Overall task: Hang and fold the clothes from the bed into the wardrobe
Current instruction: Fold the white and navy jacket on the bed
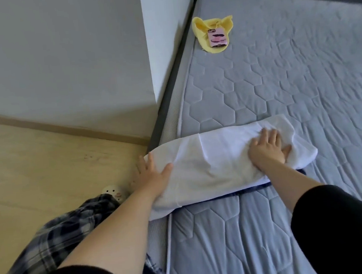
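Fingers of the left hand [151, 175] curl round the near-left end of the long white folded cloth [221, 155] on the grey quilted bed [281, 83]; right hand [266, 147] lies flat, fingers spread, w/ cloth running left-right under both.

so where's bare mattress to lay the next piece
Free: the wide quilted grey mattress right of the yellow cloth with the pink phone, beyond the folded white garment; also the strip nearer you. Crowded: the left edge under both hands.
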The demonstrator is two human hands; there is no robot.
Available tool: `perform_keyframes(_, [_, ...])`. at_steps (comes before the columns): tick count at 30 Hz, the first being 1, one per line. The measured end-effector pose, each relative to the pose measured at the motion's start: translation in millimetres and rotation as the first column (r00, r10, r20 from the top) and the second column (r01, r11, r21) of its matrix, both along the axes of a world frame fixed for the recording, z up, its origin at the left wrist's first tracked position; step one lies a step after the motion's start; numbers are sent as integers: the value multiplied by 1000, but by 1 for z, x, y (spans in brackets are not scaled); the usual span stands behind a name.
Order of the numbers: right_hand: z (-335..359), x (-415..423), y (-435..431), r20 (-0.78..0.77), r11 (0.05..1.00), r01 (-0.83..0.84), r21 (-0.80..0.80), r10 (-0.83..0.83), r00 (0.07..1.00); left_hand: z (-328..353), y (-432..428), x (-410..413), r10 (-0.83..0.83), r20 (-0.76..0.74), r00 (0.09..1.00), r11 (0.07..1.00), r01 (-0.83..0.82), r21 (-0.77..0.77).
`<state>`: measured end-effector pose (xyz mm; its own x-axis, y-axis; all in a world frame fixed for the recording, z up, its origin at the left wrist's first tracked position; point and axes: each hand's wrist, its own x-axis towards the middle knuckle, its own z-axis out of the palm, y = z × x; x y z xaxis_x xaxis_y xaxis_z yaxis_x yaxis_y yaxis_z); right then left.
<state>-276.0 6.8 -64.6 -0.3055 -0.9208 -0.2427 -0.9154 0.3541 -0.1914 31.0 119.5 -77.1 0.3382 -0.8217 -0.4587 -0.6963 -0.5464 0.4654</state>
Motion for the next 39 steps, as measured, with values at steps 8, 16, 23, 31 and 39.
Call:
perform_keyframes(8, [18, 104, 51, -58, 821, -456, -343, 466, 883, 21, 0, 28, 453, -582, 675, 855, -514, 70])
perform_keyframes(16, [-14, 126, 81, -36, 838, -543, -60, 542, 840, 43, 3, 31, 465, -625, 627, 885, -357, 300])
perform_keyframes(23, [-5, 120, 68, 118, 842, -539, -6, 536, 836, 57, 13, 29, 436, -694, 572, 898, -329, 293])
perform_keyframes(31, [14, 131, 73, 259, 886, -459, -64, 459, 850, 76, 15, 34, 419, -713, 562, 888, -416, 194])
perform_keyframes(39, [44, 233, 102, 973, 955, -257, 149, -95, 210, 137, 27, 98, 383, -691, 613, 868, -494, 43])
